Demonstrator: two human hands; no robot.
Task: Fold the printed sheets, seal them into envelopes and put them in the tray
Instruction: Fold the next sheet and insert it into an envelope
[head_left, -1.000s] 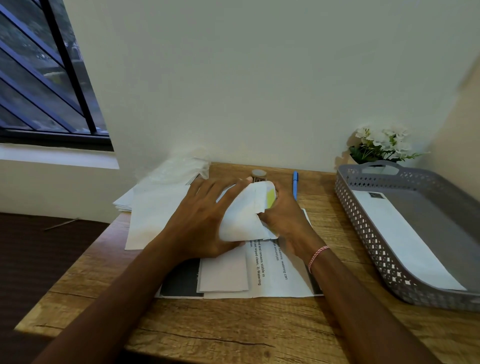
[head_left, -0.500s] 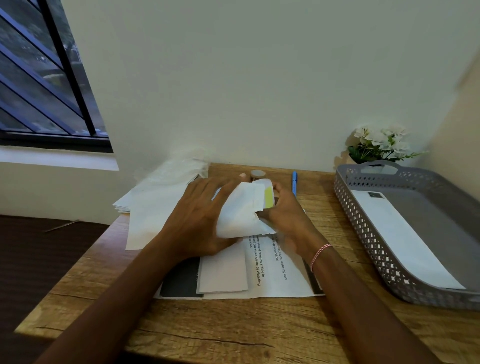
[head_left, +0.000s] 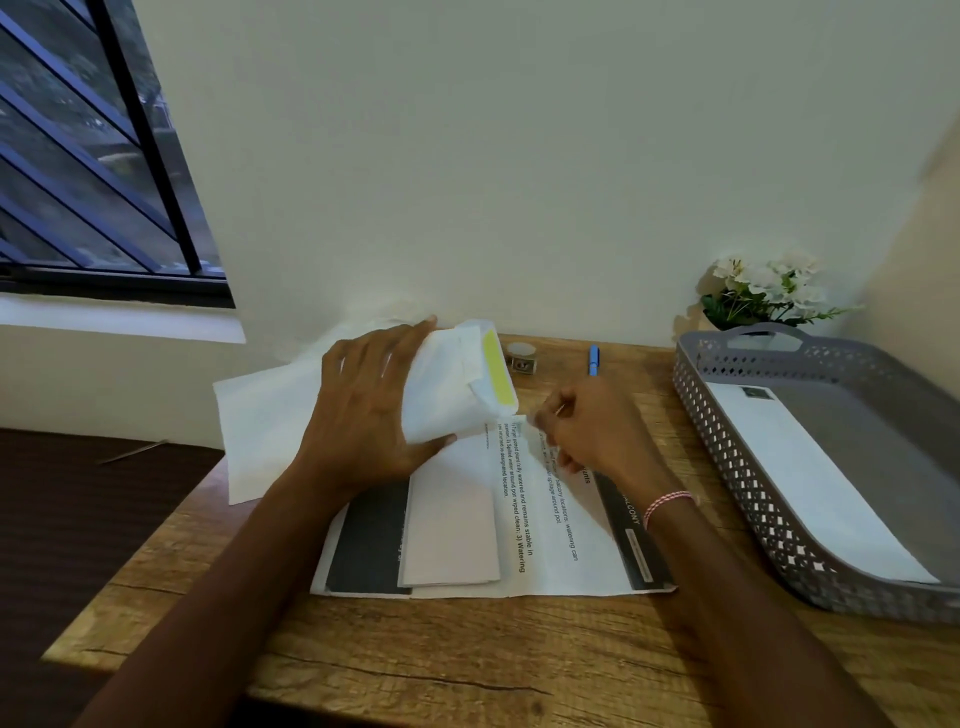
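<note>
My left hand grips a white envelope and holds it tilted above the desk, its flap with a yellow strip turned to the right. My right hand is off the envelope, its fingers curled over the top edge of an unfolded printed sheet; whether it pinches the sheet does not show. A folded sheet lies on top of the printed one. The grey perforated tray on the right has a white envelope in it.
A stack of white paper or envelopes lies at the desk's left edge. A blue pen and a small jar sit by the wall. A white-flowered plant stands behind the tray.
My right hand has let go of the envelope and dropped right onto the printed sheet. My left hand has raised the envelope and turned its flap up.
</note>
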